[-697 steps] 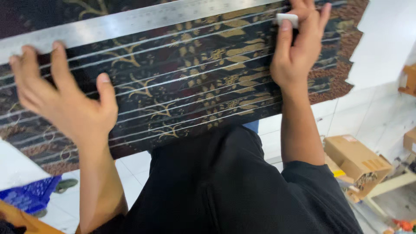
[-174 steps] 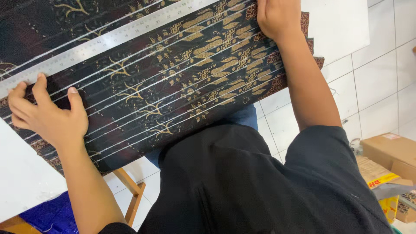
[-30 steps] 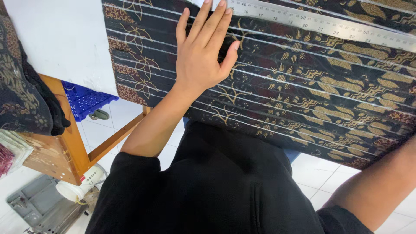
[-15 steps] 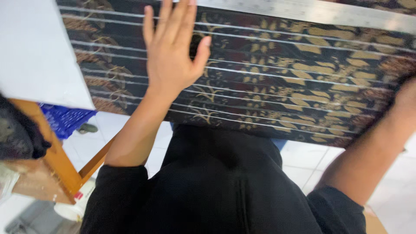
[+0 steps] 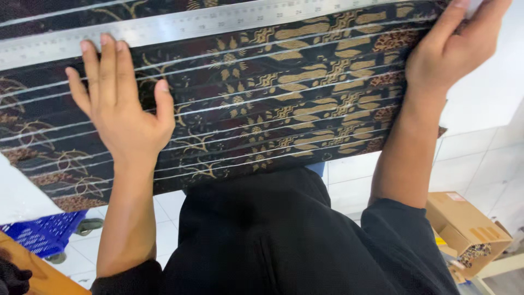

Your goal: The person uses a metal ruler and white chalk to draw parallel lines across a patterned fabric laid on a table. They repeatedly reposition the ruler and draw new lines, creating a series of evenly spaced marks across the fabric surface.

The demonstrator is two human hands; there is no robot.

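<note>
A dark patterned fabric with gold floral motifs and pale chalk lines lies spread over a white table, its near edge hanging over. A long metal ruler lies across the fabric along the top. My left hand rests flat on the fabric with fingers spread, its fingertips touching the ruler's lower edge. At the fabric's right end, my right hand presses down on the cloth, its fingertips running out of view at the top.
A white table corner shows at the left. On the white tiled floor stand a blue crate on wheels, a wooden piece and an opened cardboard box at the right.
The view has swung right. My left hand has shifted up to the ruler's edge, and my right hand has come into view at the fabric's right end.
</note>
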